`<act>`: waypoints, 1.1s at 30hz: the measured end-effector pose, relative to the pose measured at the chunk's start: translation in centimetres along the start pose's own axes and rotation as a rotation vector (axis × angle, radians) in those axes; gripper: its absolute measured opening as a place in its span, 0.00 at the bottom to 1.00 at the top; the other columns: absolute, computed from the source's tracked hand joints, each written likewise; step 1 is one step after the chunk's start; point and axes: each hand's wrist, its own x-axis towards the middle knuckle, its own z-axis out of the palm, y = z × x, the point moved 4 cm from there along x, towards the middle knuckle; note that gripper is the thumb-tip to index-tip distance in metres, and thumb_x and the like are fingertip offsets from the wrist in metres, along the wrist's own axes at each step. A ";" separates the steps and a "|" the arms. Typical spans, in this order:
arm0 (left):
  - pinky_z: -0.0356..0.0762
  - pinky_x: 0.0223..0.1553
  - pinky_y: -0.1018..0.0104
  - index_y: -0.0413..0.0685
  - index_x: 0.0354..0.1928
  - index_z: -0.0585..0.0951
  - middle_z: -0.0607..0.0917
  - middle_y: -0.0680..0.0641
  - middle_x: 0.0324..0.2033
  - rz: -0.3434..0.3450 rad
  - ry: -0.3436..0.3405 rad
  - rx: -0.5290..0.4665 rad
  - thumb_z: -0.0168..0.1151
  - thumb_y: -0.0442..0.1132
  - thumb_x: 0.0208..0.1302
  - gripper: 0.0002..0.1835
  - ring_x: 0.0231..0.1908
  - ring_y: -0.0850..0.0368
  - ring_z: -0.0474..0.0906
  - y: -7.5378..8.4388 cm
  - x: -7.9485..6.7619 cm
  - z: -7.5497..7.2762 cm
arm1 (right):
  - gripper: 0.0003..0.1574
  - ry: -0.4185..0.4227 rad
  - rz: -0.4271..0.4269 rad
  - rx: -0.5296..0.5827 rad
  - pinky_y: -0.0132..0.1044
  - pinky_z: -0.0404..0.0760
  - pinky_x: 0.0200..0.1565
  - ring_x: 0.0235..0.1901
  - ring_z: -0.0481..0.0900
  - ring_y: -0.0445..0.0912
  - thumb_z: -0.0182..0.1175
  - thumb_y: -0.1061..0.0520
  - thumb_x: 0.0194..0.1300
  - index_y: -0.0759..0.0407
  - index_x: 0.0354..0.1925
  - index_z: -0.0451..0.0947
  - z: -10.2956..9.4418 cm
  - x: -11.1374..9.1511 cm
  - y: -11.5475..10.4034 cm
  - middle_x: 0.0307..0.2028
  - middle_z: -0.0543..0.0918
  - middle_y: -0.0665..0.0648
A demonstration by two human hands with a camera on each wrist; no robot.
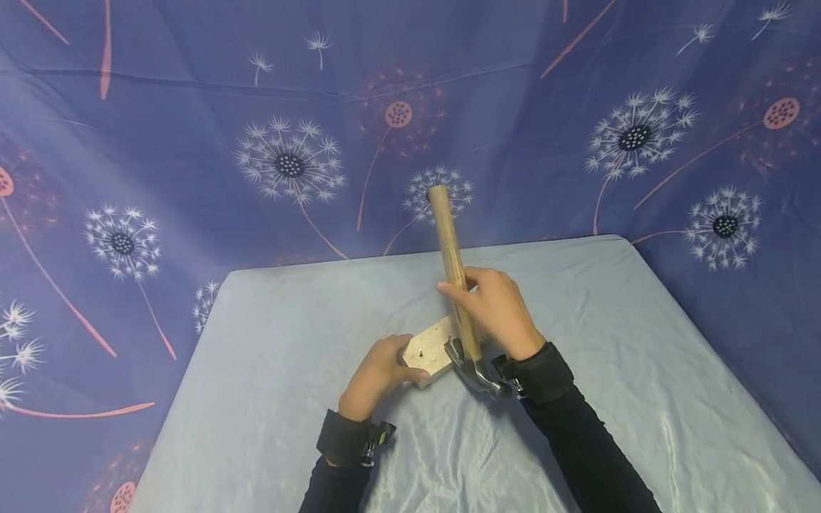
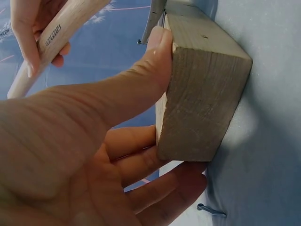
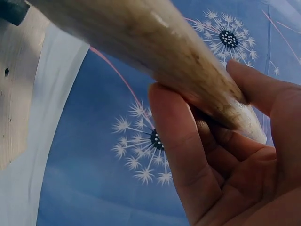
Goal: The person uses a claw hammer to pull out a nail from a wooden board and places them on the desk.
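Note:
A pale wooden block [image 1: 431,350] lies on the cloth, its left end gripped by my left hand [image 1: 378,367], thumb on one side and fingers on the other. My right hand [image 1: 503,306] holds a claw hammer by its wooden handle [image 1: 447,235], thumb and fingers around the middle. The handle leans up and away, with the metal hammer head [image 1: 477,377] low at the block's near side. Its claw overlaps the block in the head view. A small nail tip [image 2: 139,42] shows by the claw in the left wrist view. The block's right end is partly hidden behind the hammer.
A light blue satin cloth [image 1: 288,370] covers the table. On it, a small bent nail [image 2: 211,210] lies near the left fingers in the left wrist view. Blue dandelion-patterned fabric [image 1: 500,142] hangs behind and along the sides.

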 end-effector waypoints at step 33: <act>0.69 0.55 0.51 0.51 0.63 0.76 0.77 0.46 0.58 -0.144 -0.026 0.033 0.76 0.55 0.44 0.41 0.58 0.48 0.73 0.0 0.2 -0.1 | 0.18 0.068 -0.055 0.012 0.39 0.67 0.18 0.17 0.71 0.44 0.58 0.31 0.63 0.40 0.34 0.77 -0.9 -0.3 -0.6 0.19 0.74 0.49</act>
